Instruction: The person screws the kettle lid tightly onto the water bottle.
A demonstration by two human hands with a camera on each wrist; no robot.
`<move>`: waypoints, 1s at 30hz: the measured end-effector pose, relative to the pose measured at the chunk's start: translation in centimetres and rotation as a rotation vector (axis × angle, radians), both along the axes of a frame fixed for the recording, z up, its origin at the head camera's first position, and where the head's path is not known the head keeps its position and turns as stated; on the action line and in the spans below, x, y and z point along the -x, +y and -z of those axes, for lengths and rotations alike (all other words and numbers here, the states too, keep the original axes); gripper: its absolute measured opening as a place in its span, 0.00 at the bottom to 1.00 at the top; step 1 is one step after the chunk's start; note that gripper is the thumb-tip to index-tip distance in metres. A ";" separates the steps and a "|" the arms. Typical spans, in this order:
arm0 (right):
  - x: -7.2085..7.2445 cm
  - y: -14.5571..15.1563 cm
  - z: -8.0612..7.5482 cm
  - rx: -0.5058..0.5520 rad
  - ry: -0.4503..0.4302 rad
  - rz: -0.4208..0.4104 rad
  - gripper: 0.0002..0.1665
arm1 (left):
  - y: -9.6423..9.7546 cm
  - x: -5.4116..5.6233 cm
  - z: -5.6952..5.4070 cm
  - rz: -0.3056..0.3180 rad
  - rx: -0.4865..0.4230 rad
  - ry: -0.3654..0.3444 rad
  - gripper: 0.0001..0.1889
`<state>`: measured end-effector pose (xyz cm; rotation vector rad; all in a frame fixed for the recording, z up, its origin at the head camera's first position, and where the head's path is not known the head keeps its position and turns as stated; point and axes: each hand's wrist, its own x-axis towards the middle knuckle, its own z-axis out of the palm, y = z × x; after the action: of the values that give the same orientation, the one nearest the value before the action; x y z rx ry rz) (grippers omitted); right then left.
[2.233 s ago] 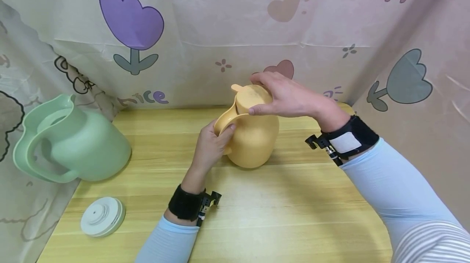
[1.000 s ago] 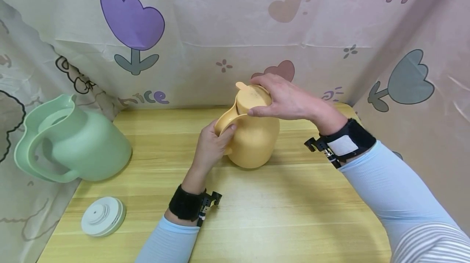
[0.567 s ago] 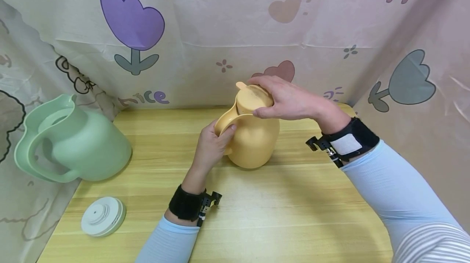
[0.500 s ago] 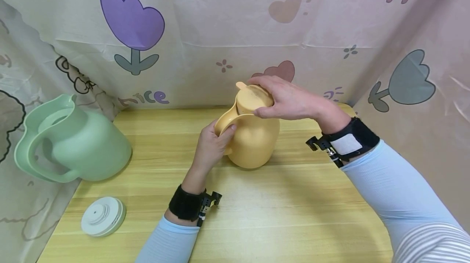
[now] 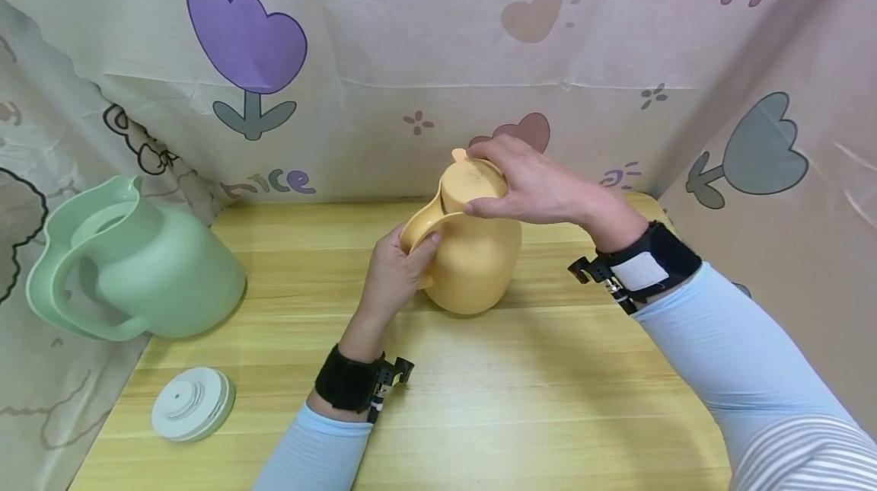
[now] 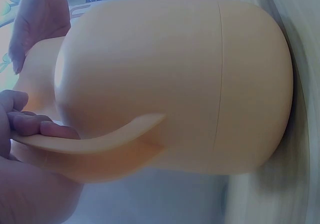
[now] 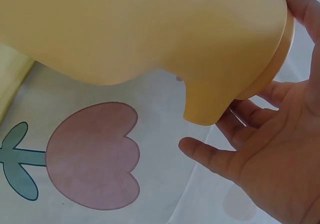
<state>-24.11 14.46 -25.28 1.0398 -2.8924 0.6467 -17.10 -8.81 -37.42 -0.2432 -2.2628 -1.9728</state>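
A yellow thermos jug (image 5: 476,266) stands on the table near the back wall, in the middle of the head view. My left hand (image 5: 392,274) grips its handle (image 6: 105,144), fingers wrapped round it and thumb on top. Over the jug's mouth sits a round yellow lid (image 5: 469,183) with a small tab (image 5: 460,155) pointing toward the back. My right hand (image 5: 530,180) holds this lid by its edge, thumb at the near side and fingers at the far side. The right wrist view shows the fingertips at the rim, beside the jug's spout (image 7: 202,116).
At the left a green jug (image 5: 164,270) leans or lies tilted, its mouth toward the printed curtain (image 5: 384,34). A round white lid (image 5: 192,405) lies on the wooden table (image 5: 521,415) in front of it. The curtain closes off the back and both sides.
The lid's tab has swung clockwise, from the left toward the back, as my right hand turned and re-placed its grip. My left hand and the jug have stayed still.
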 end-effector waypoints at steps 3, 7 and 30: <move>0.0 0.0 0.1 -0.002 0.003 0.012 0.47 | 0.0 -0.1 0.0 -0.001 0.003 0.003 0.14; 0.0 0.1 0.1 -0.001 -0.002 0.012 0.48 | 0.0 -0.1 0.0 -0.003 0.007 -0.002 0.15; 0.1 0.2 0.4 0.021 0.028 0.025 0.49 | 0.0 -0.1 0.1 0.011 -0.006 -0.004 0.15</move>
<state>-24.23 14.64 -25.71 1.0004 -2.8631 0.6543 -17.03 -8.83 -37.55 -0.2511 -2.2624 -1.9875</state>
